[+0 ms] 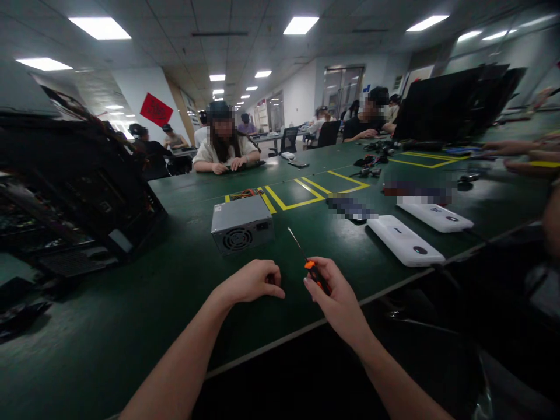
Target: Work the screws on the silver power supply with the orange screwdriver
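Observation:
My right hand (332, 289) is closed around the black and orange handle of a screwdriver (311, 266). Its thin metal shaft points up and to the left, away from me, over the green table. My left hand (254, 281) is loosely curled at the table, its thumb apart from the index finger; the inside of the fist is hidden. Just beyond both hands sits a grey metal power supply unit (242, 224), its fan grille facing me and touched by neither hand. Coloured cables (245, 194) lie behind it.
An open black computer case (79, 192) stands at the left. White power banks (405, 240) and a phone (352, 209) lie at the right. Black monitors (455, 105) rise farther back. A person (225, 146) sits across the green table (175, 303), marked with yellow tape (301, 204).

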`<state>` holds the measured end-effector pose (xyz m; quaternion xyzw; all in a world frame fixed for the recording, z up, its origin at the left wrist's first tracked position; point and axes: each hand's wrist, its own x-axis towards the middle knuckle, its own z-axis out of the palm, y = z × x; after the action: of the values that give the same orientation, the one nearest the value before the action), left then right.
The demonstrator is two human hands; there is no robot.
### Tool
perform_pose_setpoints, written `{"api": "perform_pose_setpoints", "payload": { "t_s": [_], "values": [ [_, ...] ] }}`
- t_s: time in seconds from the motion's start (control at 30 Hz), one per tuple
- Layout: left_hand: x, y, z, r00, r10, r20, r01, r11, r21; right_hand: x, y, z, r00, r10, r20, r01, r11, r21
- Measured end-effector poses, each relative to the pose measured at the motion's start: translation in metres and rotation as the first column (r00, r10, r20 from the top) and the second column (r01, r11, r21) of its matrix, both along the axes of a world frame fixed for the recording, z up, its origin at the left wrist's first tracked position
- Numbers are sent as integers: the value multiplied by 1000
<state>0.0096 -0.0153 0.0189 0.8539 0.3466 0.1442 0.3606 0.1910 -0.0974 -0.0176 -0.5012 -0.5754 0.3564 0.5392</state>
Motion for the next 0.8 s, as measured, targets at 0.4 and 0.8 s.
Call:
{"api": "perform_pose_setpoints", "payload": {
  "t_s": [0.4,0.8],
  "values": [
    [-11,20,12,396,643,656,-111,743,-660,-45,8,18,908,338,-248,-367,926,-82],
    [-4,16,14,305,734,607,-35,645,-763,-57,12,10,921,333,-203,-354,932,-79]
  ]
}}
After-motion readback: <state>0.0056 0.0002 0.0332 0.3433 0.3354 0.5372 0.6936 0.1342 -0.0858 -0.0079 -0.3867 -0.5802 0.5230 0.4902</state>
